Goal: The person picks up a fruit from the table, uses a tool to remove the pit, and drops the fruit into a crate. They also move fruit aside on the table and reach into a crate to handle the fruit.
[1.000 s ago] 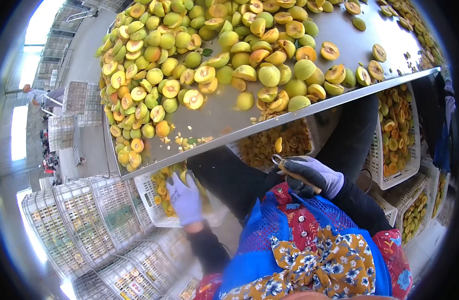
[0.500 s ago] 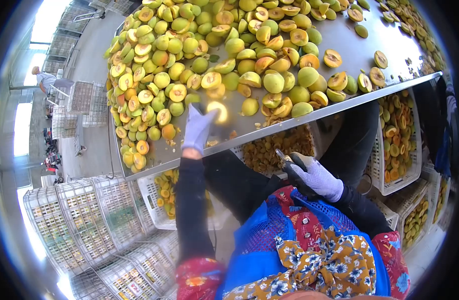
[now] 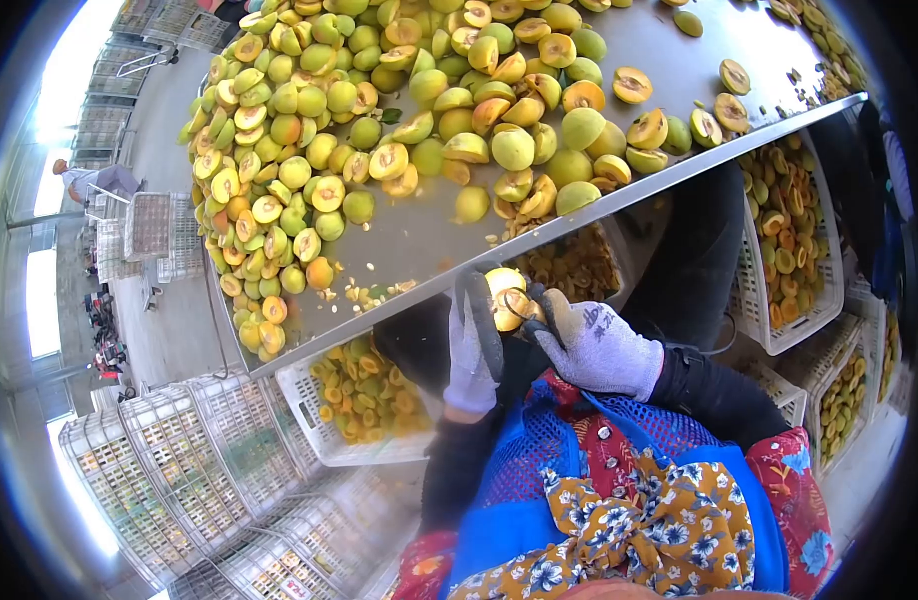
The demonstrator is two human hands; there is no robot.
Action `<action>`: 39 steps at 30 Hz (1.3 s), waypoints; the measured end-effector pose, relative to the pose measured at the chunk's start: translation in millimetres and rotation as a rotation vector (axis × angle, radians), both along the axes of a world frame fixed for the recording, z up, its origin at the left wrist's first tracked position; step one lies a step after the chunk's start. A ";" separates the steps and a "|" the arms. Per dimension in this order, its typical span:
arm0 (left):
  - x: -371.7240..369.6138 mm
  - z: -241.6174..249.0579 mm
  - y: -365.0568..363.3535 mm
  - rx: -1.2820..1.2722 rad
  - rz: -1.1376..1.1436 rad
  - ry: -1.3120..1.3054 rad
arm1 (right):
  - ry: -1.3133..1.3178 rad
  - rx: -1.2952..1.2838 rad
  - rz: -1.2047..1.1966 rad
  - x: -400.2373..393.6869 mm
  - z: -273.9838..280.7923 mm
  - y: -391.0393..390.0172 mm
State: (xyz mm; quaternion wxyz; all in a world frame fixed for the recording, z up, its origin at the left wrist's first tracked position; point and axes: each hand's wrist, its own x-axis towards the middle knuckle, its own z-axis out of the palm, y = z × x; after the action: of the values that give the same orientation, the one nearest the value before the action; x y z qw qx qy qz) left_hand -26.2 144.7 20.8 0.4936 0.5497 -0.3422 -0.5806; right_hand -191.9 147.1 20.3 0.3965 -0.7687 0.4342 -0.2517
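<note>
In front of my waist, just off the table's near edge, my left hand (image 3: 476, 335) in a grey-white glove grips a peach half (image 3: 505, 292). Its cut yellow side is turned up, and a brownish part shows on it. My right hand (image 3: 607, 348), gloved alike with dark fingertips, is closed around a small pitting tool (image 3: 527, 306). The tool's thin curved end touches the peach half, while its handle is hidden in my fingers. Heaped beyond my hands are several halved peaches (image 3: 329, 193), some cut side up.
A metal table (image 3: 384, 250) with a raised rim carries the fruit and scattered scraps. Underneath stand a white crate (image 3: 304, 400) of peach pieces and a container of scraps (image 3: 579, 262). More filled crates (image 3: 779, 335) are at right. Stacked crates (image 3: 169, 470) stand left; a person (image 3: 79, 182) is farther back.
My left hand has come back from the table to my right hand and now holds a peach half. The right hand's tool has moved against the fruit. The view has shifted slightly.
</note>
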 end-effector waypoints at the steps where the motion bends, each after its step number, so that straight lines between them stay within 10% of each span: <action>1: -0.5 -2.0 1.7 -0.126 -0.061 -0.224 | -0.014 -0.020 0.003 0.4 -0.1 0.6; 5: -4.4 2.2 7.5 -0.433 -0.163 -0.880 | 0.079 0.000 0.086 2.0 8.3 2.3; 7: -5.9 -18.5 15.4 -0.218 0.019 -0.513 | 0.147 -0.274 0.217 0.7 -1.9 5.6; 9: -19.9 -25.6 21.1 -0.112 0.188 -0.132 | -0.199 0.260 0.087 1.8 0.4 -0.2; 11: -23.2 -21.0 19.4 -0.134 0.181 -0.104 | -0.391 0.596 0.015 -1.2 6.5 -3.2; 14: -25.2 -3.3 12.8 -0.082 0.131 -0.185 | -0.062 0.193 0.060 -6.2 17.0 -2.4; 23: -23.6 -9.0 19.0 -0.184 0.044 -0.499 | 0.139 0.100 0.067 -8.9 19.0 8.0; 28: -36.4 -13.2 26.8 -0.073 0.173 -0.050 | -0.151 0.066 0.163 -12.3 -3.7 9.5; 36: -40.0 -6.1 23.1 -0.185 0.072 0.091 | -0.934 1.670 0.047 -28.6 27.7 -7.5; 39: -30.6 -16.0 18.6 -0.206 -0.110 0.190 | -1.555 2.226 0.347 -27.2 -5.3 1.1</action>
State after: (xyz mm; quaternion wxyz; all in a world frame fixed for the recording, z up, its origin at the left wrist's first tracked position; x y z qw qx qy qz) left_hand -56.8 163.3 4.8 0.5450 0.4193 -0.3814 -0.6178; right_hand -219.2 148.2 15.0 0.9649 0.2476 -0.0284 -0.0833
